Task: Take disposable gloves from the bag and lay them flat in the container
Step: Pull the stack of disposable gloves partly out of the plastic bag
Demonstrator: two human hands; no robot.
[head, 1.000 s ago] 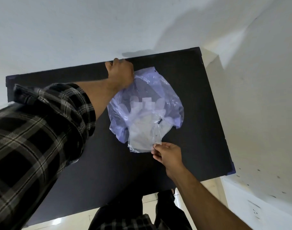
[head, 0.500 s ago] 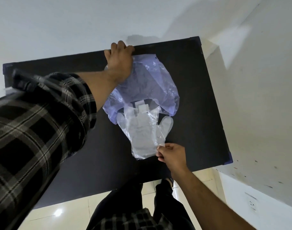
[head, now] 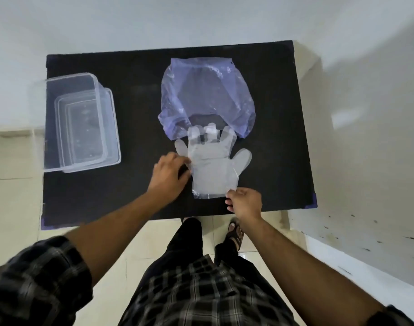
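Right hand (head: 244,201) pinching near-right cuff corner of clear disposable gloves (head: 213,169); left hand (head: 169,177) curled, fingertips on their left edge.
Lying flat mid-table (head: 130,196) toward its near edge, long axis near-to-far, fingers pointing away into mouth of crumpled bluish bag (head: 206,95). Thin, translucent, stacked. Clear container (head: 81,123) at left edge.

On the black table (head: 271,114), clear gloves (head: 213,170) lie half out of the purple bag (head: 206,95). The left hand (head: 169,177) touches their edge; the right hand (head: 244,201) pinches the cuff corner. The clear container (head: 48,128) sits left.
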